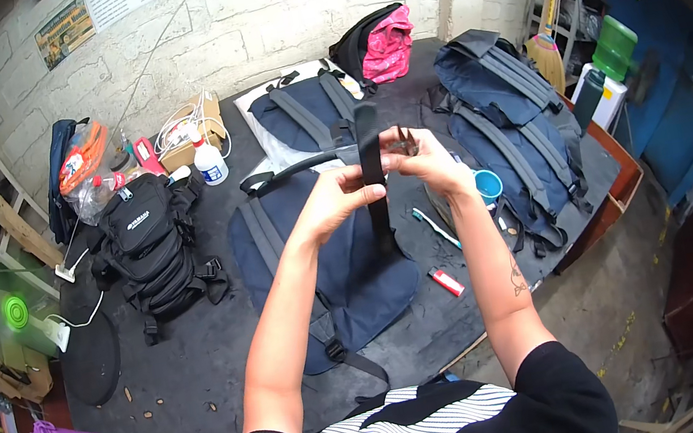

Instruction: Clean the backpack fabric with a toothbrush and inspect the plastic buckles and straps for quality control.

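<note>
A navy backpack (357, 283) with grey straps lies on the dark table in front of me. A black strap (367, 136) rises upright from its right side. My left hand (342, 201) pinches this strap between thumb and fingers. On the strap's other side, my right hand (424, 163) is closed, its fingertips close to the strap's edge. Something small and dark shows between its fingers, too unclear to name. Below the right hand lie a toothbrush (436, 228) and a red and white lighter-like item (446, 282).
More navy backpacks (514, 131) lie at the right and a further one (303, 114) behind. A black bag (146, 239), white bottle (209, 161) and cardboard box (208, 116) stand left. A pink and black bag (386, 45) rests by the wall. A teal cup (487, 185) is near my right wrist.
</note>
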A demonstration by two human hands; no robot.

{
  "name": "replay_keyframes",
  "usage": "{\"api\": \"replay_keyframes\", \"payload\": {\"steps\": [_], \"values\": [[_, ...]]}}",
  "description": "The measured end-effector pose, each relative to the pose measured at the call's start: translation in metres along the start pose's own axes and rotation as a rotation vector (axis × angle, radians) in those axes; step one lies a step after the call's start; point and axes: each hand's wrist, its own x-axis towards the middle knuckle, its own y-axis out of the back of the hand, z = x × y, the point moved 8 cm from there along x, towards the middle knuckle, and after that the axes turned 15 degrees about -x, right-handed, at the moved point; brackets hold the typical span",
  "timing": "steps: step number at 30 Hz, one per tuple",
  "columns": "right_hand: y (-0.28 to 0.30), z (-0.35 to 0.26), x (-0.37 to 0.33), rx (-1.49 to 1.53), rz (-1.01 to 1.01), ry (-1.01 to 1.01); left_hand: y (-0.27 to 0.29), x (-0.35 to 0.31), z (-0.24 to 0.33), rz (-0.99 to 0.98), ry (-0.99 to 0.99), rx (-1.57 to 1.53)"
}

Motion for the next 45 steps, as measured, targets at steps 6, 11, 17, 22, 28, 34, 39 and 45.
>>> {"api": "replay_keyframes", "payload": {"steps": [6, 11, 17, 22, 28, 34, 39, 45], "values": [[-0.011, -0.007, 0.008, 0.053, -0.086, 0.161, 0.000, 0.007, -0.011, 0.004, -0.062, 0.003], [0.015, 0.034, -0.005, 0.427, 0.229, 0.087, -0.003, -0.005, -0.016, 0.076, -0.320, -0.256], [-0.002, 0.060, -0.029, 0.477, 0.311, -0.023, -0.010, -0.031, -0.025, 0.232, -0.400, 0.254], [-0.009, 0.064, -0.043, 0.571, 0.367, -0.021, -0.008, -0.034, -0.040, 0.227, -0.284, -0.147], [-0.020, 0.070, -0.058, 0.585, 0.324, 0.001, -0.022, -0.046, -0.049, 0.125, -0.111, 0.116], [-0.027, 0.063, -0.074, 0.526, 0.414, 0.018, -0.027, -0.049, -0.058, 0.139, -0.163, -0.081], [-0.045, 0.041, -0.078, 0.432, 0.011, 0.094, -0.019, -0.054, -0.059, 0.183, -0.097, -0.051], [-0.027, 0.063, -0.080, 0.480, 0.236, 0.103, -0.017, -0.057, -0.058, 0.121, -0.075, -0.133]]}}
